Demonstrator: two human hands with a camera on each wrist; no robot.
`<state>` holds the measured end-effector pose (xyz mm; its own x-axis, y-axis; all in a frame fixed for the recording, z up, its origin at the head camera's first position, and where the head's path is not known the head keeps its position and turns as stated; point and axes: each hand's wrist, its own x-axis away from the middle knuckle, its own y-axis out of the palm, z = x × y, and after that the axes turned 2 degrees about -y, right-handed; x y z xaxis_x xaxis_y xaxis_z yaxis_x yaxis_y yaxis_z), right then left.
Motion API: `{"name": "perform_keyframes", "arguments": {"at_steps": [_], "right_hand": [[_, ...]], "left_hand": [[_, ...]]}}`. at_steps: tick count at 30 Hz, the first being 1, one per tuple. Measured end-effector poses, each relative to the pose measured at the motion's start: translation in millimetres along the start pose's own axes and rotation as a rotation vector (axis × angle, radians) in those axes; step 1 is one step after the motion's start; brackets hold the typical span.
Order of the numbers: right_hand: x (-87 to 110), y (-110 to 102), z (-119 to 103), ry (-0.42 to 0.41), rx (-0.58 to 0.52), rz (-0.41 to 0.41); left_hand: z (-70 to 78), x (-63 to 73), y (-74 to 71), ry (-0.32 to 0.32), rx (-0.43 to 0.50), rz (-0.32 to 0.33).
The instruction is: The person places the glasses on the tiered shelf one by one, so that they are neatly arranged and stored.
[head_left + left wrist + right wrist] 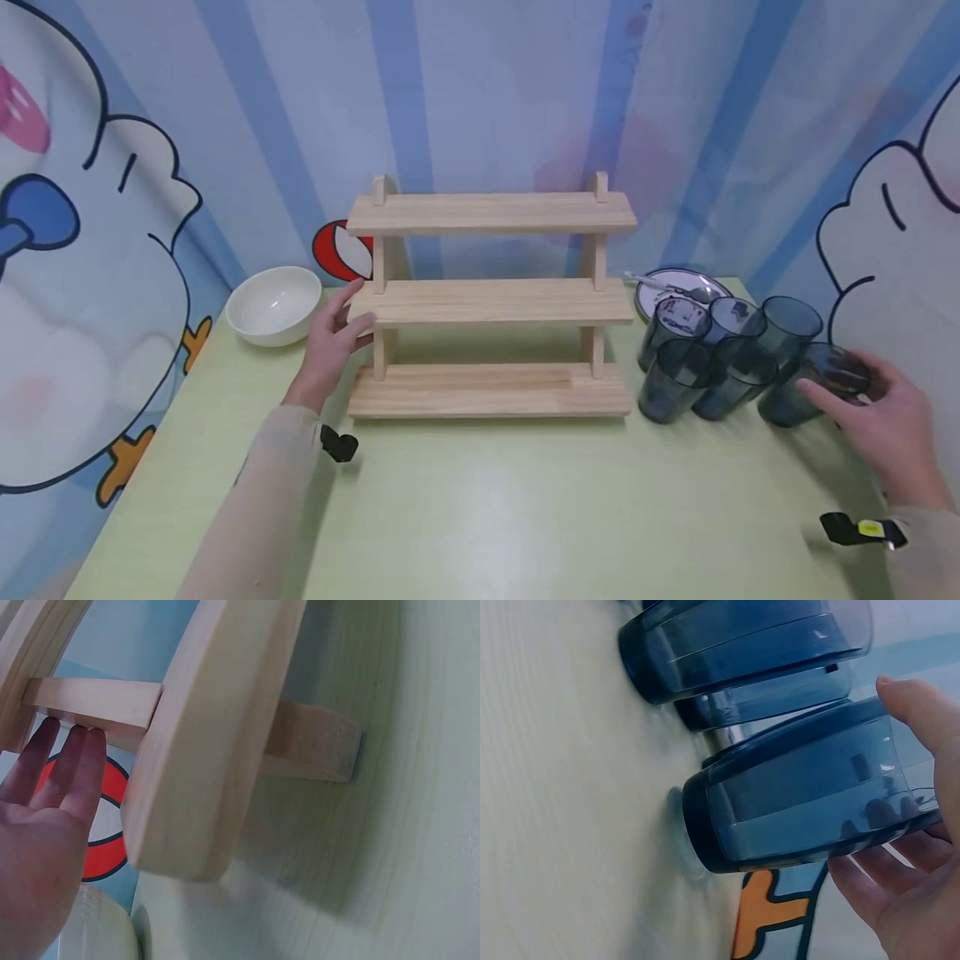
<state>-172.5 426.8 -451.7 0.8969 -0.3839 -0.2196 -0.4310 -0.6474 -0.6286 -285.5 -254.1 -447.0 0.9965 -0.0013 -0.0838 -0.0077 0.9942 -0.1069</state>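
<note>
In the head view, blue tumblers (735, 387) hid the near side of the dark-rimmed plate (686, 276), the held tumbler (795, 398) obscured part of the right hand (892, 421), and the yellow label (872, 528) was unreadably small. The left wrist view cropped the white bowl (95, 928) and wooden display rack (214, 750).

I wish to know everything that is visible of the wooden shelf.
The wooden shelf has three horizontal boards, joined by uprights near both ends. It looks like pale, grained, unpainted wood. It stands upright on the table, a white bowl to its left, glasses to its right. The left hand touches its left side.
</note>
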Motion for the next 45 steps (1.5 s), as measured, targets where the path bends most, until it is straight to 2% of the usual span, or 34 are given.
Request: {"name": "perform_keyframes", "arguments": {"at_steps": [3,5,10,12,14,19,24,29,31,36,45], "right_hand": [[1.4,-2.5,-4.4,0.015,0.039,0.026],[1.7,-6.3,-9.6,0.055,0.057,0.039],[4.4,-19.8,-30.8,0.097,0.002,0.111],[4.2,-25.9,-42.5,0.060,-0.035,0.158],[3.5,-32.4,-57.0,0.041,-0.024,0.196],[1.8,-42.5,-106.8,-0.042,-0.008,0.207],[-8.0,-37.6,-157.0,-0.161,-0.066,0.141],[-22.3,-18.0,-204.7,-0.274,-0.099,0.031],[-28.9,-7.7,-222.7,-0.303,-0.146,-0.024],[-43.1,23.1,-265.4,-0.315,-0.251,-0.119],[-58.1,72.6,-328.8,-0.319,-0.462,-0.228]], "left_hand": [[0.9,0.0,-0.1,0.000,-0.007,0.008],[1.4,0.0,0.0,-0.002,-0.006,0.012],[1.0,-1.2,-0.1,-0.011,-0.001,0.011],[1.2,-0.7,-0.8,-0.015,0.000,0.012],[1.7,0.2,-1.8,-0.020,0.006,0.012],[2.0,2.2,-4.3,-0.026,0.012,0.011],[2.1,3.5,-5.7,-0.030,0.014,0.010],[0.9,1.2,-5.1,-0.030,0.032,0.015],[0.7,0.5,-3.8,-0.028,0.035,0.015],[-0.4,0.1,-1.1,-0.030,0.034,0.013],[-0.2,-0.5,3.3,-0.016,0.046,0.002]]}}
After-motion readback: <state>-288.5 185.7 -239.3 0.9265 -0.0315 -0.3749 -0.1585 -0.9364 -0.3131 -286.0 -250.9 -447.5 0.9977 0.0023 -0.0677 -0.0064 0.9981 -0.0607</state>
